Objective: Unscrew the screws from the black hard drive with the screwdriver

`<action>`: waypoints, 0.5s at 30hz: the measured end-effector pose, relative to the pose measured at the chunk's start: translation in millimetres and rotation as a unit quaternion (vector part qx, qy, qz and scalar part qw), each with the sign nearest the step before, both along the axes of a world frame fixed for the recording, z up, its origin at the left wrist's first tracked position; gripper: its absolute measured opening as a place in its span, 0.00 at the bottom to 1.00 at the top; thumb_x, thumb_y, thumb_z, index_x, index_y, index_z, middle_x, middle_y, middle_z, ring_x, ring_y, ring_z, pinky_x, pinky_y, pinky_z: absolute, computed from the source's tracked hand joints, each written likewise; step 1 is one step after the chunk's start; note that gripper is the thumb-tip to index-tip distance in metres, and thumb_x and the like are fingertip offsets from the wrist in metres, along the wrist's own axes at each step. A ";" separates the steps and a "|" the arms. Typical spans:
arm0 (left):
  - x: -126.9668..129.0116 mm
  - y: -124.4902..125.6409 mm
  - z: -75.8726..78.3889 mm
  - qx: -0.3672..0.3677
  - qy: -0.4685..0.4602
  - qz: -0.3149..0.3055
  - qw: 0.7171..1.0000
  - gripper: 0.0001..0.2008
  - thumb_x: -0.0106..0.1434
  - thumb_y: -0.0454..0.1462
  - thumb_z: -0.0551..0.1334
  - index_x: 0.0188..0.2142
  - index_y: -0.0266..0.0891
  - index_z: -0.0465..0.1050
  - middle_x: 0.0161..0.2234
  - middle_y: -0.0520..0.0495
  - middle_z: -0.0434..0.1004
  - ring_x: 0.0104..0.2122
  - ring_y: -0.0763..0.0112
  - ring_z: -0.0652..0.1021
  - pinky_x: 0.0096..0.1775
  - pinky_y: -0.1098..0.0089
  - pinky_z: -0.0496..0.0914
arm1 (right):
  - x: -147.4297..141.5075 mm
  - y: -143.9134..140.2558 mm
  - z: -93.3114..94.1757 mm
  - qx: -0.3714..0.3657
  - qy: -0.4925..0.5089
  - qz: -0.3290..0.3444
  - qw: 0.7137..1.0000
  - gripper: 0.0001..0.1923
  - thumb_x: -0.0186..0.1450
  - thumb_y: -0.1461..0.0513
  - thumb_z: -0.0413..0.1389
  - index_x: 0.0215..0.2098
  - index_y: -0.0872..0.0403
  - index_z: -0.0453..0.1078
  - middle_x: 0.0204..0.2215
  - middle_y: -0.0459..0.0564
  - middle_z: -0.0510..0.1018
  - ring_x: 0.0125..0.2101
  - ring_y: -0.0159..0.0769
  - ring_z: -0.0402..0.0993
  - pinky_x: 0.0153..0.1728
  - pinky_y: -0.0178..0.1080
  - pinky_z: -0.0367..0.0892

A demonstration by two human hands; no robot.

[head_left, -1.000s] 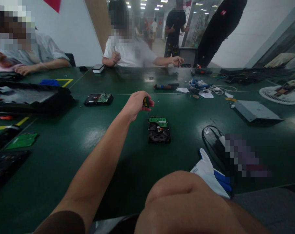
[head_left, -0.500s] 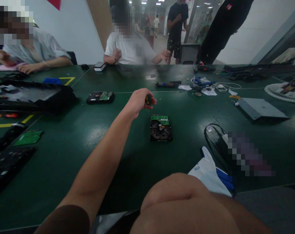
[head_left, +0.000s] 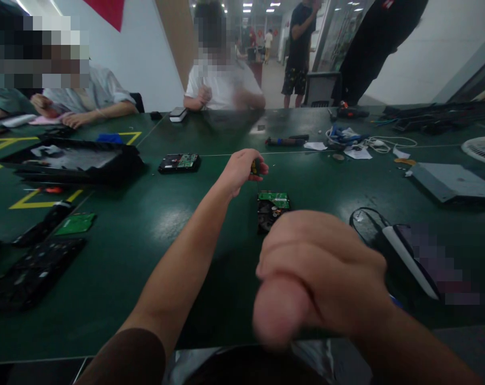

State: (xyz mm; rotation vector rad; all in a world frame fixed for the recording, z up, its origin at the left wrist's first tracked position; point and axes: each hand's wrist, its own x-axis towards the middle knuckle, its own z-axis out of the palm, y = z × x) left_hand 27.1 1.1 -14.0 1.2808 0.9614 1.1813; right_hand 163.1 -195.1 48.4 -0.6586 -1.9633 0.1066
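My left hand (head_left: 244, 166) is closed around a screwdriver (head_left: 254, 169) with a yellow and black handle. Its thin shaft points down at the far left corner of a hard drive (head_left: 273, 201), which lies with a green circuit board and black casing facing up. Whether the tip touches the drive I cannot tell. Close to the camera, my right hand (head_left: 322, 267) is curled into a fist with the thumb folded in. It covers the drive's near right part, and whatever it may hold is hidden.
Another hard drive (head_left: 179, 162) lies further left. At the left are a black plastic housing (head_left: 77, 160), a green circuit board (head_left: 76, 223) and a black flat part (head_left: 36, 272). A metal box (head_left: 453, 182) and a white-edged device (head_left: 413, 262) lie right. Two co-workers sit opposite.
My right hand has risen from the near table edge and now blocks part of the drive and nearly all of the white-and-blue glove. My left hand keeps its place by the drive.
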 end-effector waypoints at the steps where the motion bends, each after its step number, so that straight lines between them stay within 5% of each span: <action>1: -0.1 -0.2 0.0 0.010 0.006 0.003 1.000 0.09 0.61 0.41 0.59 0.31 0.37 0.72 0.30 0.43 0.78 0.30 0.66 0.79 0.29 0.69 0.73 | 4.6 19.4 -9.5 0.029 0.043 -0.031 0.998 0.24 0.71 0.49 0.56 0.20 0.50 0.67 0.17 0.44 0.70 0.21 0.32 0.69 0.26 0.39 0.64; 7: 0.2 -2.3 2.7 0.039 0.055 0.035 0.997 0.09 0.61 0.41 0.61 0.31 0.38 0.75 0.32 0.45 0.74 0.31 0.69 0.76 0.27 0.73 0.71 | 52.5 133.0 -91.7 -0.087 0.141 -0.304 0.938 0.17 0.71 0.51 0.53 0.27 0.49 0.68 0.24 0.46 0.74 0.27 0.36 0.71 0.32 0.40 0.66; 11: 2.5 -3.0 3.6 -0.001 0.001 0.007 1.000 0.07 0.62 0.40 0.60 0.34 0.38 0.71 0.31 0.44 0.75 0.30 0.69 0.76 0.31 0.68 0.74 | 79.9 159.5 -134.4 -0.210 0.100 -0.325 0.917 0.11 0.65 0.55 0.59 0.41 0.53 0.72 0.33 0.51 0.79 0.31 0.38 0.74 0.35 0.42 0.68; 15: 2.4 -2.2 3.7 -0.035 -0.045 -0.023 0.998 0.07 0.61 0.39 0.58 0.34 0.37 0.71 0.31 0.43 0.76 0.32 0.65 0.78 0.34 0.65 0.75 | 84.8 165.5 -152.0 -0.260 0.052 -0.298 0.917 0.13 0.66 0.53 0.57 0.39 0.53 0.74 0.34 0.53 0.81 0.32 0.40 0.76 0.37 0.43 0.69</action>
